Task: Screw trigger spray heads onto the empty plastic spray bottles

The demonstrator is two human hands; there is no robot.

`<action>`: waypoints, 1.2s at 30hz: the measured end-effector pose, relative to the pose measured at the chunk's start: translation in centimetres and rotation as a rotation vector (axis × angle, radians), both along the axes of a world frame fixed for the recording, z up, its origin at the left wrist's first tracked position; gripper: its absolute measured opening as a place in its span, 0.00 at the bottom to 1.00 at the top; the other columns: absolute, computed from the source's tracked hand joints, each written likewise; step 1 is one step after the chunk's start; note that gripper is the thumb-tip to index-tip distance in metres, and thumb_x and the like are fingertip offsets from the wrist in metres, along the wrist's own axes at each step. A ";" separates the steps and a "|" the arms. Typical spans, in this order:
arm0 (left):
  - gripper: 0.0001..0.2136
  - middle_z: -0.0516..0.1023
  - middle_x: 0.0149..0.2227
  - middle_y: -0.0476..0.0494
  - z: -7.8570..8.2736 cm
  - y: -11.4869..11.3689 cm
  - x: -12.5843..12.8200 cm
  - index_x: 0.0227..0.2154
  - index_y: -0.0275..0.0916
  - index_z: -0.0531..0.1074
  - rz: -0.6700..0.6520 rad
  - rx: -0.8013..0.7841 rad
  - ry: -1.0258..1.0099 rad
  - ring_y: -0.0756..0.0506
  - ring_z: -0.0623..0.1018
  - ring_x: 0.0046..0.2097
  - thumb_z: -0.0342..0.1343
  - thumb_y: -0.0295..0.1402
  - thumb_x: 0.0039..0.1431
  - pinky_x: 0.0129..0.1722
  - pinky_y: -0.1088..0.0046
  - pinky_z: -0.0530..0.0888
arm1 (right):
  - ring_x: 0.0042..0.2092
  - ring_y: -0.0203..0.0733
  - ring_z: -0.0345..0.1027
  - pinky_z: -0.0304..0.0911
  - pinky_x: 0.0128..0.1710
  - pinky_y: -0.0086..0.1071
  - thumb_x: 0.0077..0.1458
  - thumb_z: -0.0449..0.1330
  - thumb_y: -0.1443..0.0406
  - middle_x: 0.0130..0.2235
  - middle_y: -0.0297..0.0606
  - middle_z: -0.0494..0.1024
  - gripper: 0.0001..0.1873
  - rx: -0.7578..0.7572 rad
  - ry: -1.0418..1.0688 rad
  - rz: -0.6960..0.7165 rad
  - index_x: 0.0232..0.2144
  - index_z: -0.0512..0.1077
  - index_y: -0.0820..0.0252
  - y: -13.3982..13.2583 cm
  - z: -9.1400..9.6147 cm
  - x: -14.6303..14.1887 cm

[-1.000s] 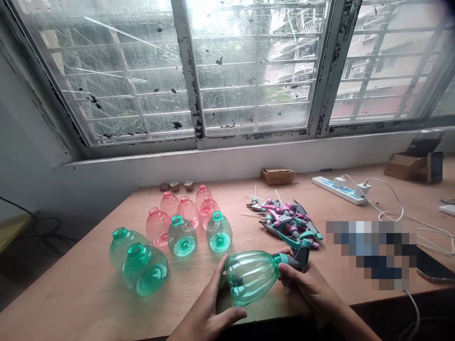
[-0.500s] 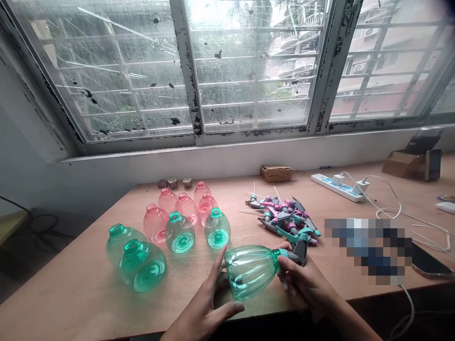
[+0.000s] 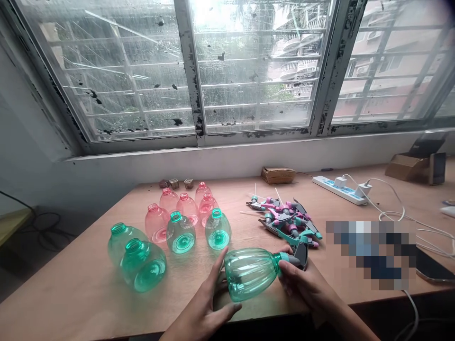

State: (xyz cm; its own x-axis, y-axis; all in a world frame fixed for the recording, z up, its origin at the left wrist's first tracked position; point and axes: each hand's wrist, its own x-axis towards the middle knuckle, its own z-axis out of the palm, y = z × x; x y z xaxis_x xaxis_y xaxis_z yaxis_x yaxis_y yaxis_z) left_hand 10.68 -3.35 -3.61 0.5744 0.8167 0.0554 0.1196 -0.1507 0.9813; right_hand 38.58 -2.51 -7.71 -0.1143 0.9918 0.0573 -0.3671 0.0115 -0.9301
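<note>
A clear green spray bottle [image 3: 250, 274] lies sideways in the air above the table's front edge, its base toward the left. A grey and teal trigger spray head [image 3: 294, 258] sits at its neck. My right hand [image 3: 307, 279] is closed round the neck and spray head, thumb on the near side. Beside the bottle's base, my left hand [image 3: 206, 298] is open, index finger and thumb spread apart. Its other fingers are partly hidden behind the bottle, so contact there is unclear. Behind my right hand lies a pile of pink, teal and grey trigger spray heads [image 3: 289, 220] with thin tubes.
Several green bottles [image 3: 151, 270] and pink bottles [image 3: 156, 222] without heads stand on the left of the wooden table [image 3: 85, 279]. A white power strip [image 3: 339, 190] with cables, a small cardboard box [image 3: 278, 175] and a dark phone [image 3: 435, 265] lie farther back and right. A blurred patch covers something at right.
The view has shifted slightly. Both hands and the spray bottle keep nearly the same pose, the bottle perhaps a little lower in view.
</note>
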 end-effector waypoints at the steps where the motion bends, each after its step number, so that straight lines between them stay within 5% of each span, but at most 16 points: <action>1: 0.46 0.48 0.75 0.49 0.0 0.1 0.1 0.72 0.57 0.36 -0.007 -0.020 -0.023 0.37 0.55 0.73 0.60 0.26 0.61 0.71 0.56 0.57 | 0.21 0.33 0.64 0.58 0.21 0.25 0.56 0.70 0.53 0.21 0.27 0.74 0.21 -0.001 0.002 -0.004 0.40 0.65 0.56 0.0 0.0 0.0; 10: 0.45 0.64 0.69 0.44 0.1 0.3 0.6 0.70 0.48 0.52 0.099 -0.078 -0.043 0.34 0.61 0.70 0.69 0.30 0.54 0.69 0.60 0.62 | 0.22 0.37 0.67 0.59 0.24 0.29 0.55 0.70 0.51 0.23 0.30 0.77 0.23 -0.028 -0.048 -0.038 0.42 0.65 0.56 0.2 -0.3 0.1; 18: 0.49 0.59 0.71 0.44 -0.5 0.5 0.5 0.72 0.57 0.39 0.020 -0.081 -0.096 0.35 0.67 0.67 0.65 0.27 0.58 0.67 0.56 0.66 | 0.24 0.40 0.71 0.60 0.25 0.30 0.56 0.69 0.50 0.23 0.33 0.79 0.22 -0.027 -0.095 -0.025 0.39 0.67 0.58 0.2 -0.1 0.3; 22: 0.48 0.53 0.73 0.45 -0.8 0.5 0.2 0.71 0.55 0.44 0.040 -0.060 -0.097 0.34 0.61 0.70 0.68 0.26 0.55 0.70 0.56 0.61 | 0.24 0.39 0.69 0.61 0.25 0.31 0.54 0.70 0.50 0.24 0.32 0.78 0.23 -0.017 -0.088 -0.042 0.40 0.67 0.58 0.2 -0.4 0.3; 26: 0.43 0.59 0.71 0.42 -1.0 0.5 0.0 0.70 0.52 0.51 0.026 -0.100 -0.122 0.33 0.64 0.69 0.67 0.27 0.57 0.66 0.55 0.67 | 0.24 0.39 0.68 0.61 0.25 0.30 0.54 0.70 0.50 0.23 0.33 0.77 0.23 -0.021 -0.107 -0.030 0.39 0.69 0.59 0.3 -0.5 0.4; 31: 0.44 0.57 0.72 0.47 -1.0 0.3 -0.2 0.71 0.60 0.43 0.026 0.011 -0.028 0.36 0.66 0.68 0.62 0.25 0.61 0.66 0.58 0.68 | 0.23 0.38 0.66 0.58 0.23 0.29 0.55 0.69 0.50 0.22 0.33 0.76 0.22 -0.016 -0.087 -0.027 0.38 0.69 0.59 0.2 -0.2 0.3; 36: 0.46 0.50 0.74 0.50 -0.7 -0.1 -0.2 0.71 0.60 0.36 0.020 0.053 0.025 0.36 0.57 0.72 0.60 0.25 0.62 0.69 0.57 0.61 | 0.23 0.37 0.67 0.60 0.25 0.30 0.55 0.69 0.51 0.24 0.32 0.76 0.22 -0.020 -0.081 -0.018 0.39 0.69 0.59 0.2 0.0 0.3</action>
